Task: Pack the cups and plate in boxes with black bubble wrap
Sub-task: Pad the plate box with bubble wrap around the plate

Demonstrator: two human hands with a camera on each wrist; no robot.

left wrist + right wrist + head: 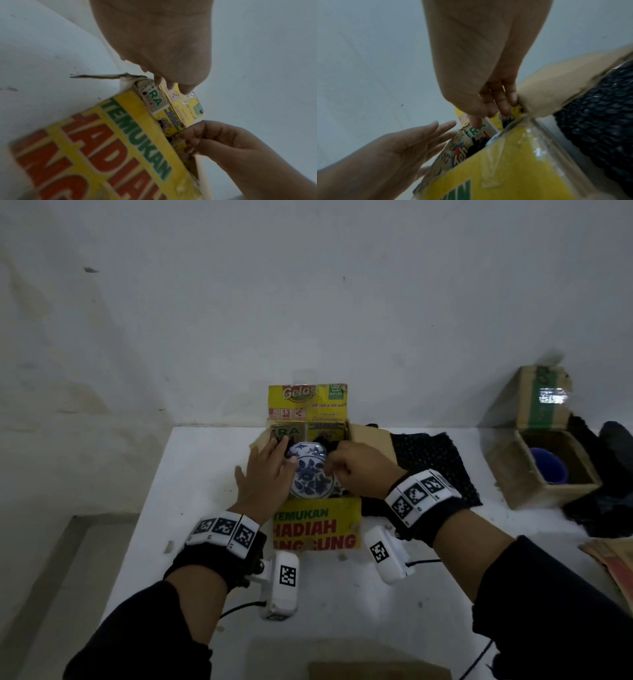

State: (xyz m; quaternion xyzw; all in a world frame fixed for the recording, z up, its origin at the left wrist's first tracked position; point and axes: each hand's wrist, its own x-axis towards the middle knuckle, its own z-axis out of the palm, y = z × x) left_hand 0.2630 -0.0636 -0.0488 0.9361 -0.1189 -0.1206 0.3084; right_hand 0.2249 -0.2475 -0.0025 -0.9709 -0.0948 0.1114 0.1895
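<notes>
A blue-and-white floral plate (310, 474) lies tilted in the open yellow box (318, 529), on black bubble wrap that lines the inside. My left hand (267, 474) lies flat with straight fingers against the plate's left side and the box's left flap. My right hand (346, 465) has its fingers curled at the plate's right rim; in the left wrist view the right hand (197, 136) looks bunched at the box edge (102, 148). The right wrist view shows my left hand (419, 138) spread open beside the box (505, 169).
A sheet of black bubble wrap (431, 460) lies right of the box. Further right a brown box (541, 474) holds a blue cup (548, 465). Flat cardboard (613, 559) lies at the right edge. The white table (191, 474) ends at the left.
</notes>
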